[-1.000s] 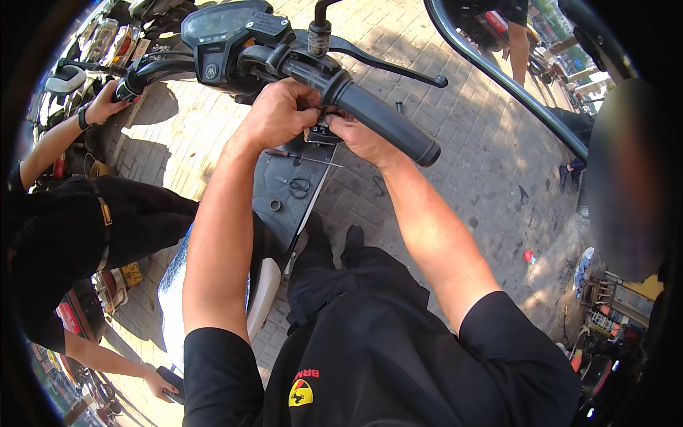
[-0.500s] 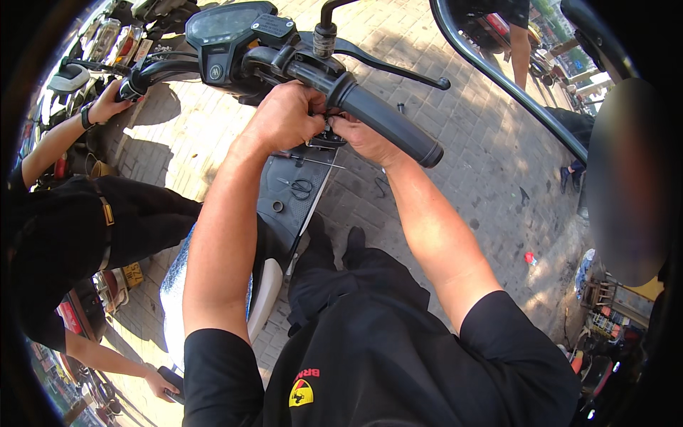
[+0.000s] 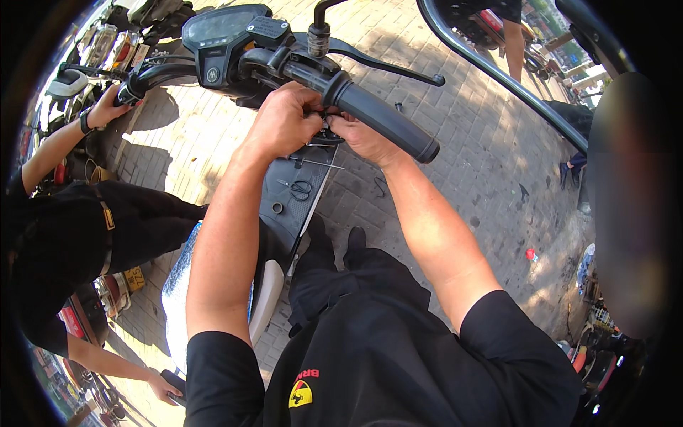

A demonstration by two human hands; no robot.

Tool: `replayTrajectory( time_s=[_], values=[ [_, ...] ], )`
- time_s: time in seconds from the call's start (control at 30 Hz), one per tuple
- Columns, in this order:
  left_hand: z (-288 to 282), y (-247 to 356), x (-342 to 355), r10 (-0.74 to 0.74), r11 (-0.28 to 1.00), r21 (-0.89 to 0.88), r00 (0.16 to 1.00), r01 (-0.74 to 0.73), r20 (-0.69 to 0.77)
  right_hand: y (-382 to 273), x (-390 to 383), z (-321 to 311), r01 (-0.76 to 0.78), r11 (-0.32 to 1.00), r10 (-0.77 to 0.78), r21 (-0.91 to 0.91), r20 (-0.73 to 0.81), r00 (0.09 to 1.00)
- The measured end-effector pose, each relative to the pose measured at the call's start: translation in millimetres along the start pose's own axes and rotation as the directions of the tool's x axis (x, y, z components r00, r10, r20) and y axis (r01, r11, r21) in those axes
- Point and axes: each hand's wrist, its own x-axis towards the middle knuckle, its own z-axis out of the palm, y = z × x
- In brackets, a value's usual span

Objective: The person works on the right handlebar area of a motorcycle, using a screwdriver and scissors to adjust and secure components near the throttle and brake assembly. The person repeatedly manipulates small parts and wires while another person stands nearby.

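Note:
Both my hands meet beneath the right handlebar of a scooter, beside its black rubber grip. My left hand has its fingers curled and closed at a small dark part under the bar. From the other side my right hand pinches at the same part with thumb and forefinger. What exactly the fingers hold is too small and covered to name. Above them are the brake lever, the fluid reservoir and the dashboard.
On the footboard below lie scissors, a dark ring and a thin screwdriver. At left a co-worker's hand holds the other handlebar grip. A mirror arm curves across the right. Parked scooters line the left.
The view has shifted slightly, moving the handlebar a little up and left in the picture. Both hands stay at the same place under the bar.

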Motion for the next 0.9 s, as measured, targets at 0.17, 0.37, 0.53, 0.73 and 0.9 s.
replayTrajectory(
  time_s=[0.17,0.37,0.53,0.73,0.9],
  values=[
    [1.4,-12.6,2.5,0.014,0.995,-0.096,1.000,-0.011,0.024,-19.3,-6.0,0.9,-0.023,0.998,0.022,-0.062,-0.017,1.000],
    [-1.5,-14.2,2.4,0.031,0.998,-0.048,0.998,-0.028,0.046,-33.2,-11.7,4.4,-0.073,0.993,0.073,0.090,0.000,0.997],
    [-1.3,-13.4,1.9,-0.001,0.995,-0.099,0.999,0.005,0.049,-26.6,-16.4,5.4,-0.087,0.990,0.086,-0.113,-0.011,0.996],
    [-2.3,-17.4,2.3,-0.024,0.995,-0.098,0.996,0.032,0.081,-31.8,-16.5,2.5,-0.007,0.982,0.016,-0.189,0.049,0.999],
    [-2.3,-18.3,2.7,-0.048,0.990,-0.130,0.995,0.059,0.089,-44.8,-18.5,-3.1,0.083,0.949,-0.054,-0.303,0.101,0.993]
  ],
)
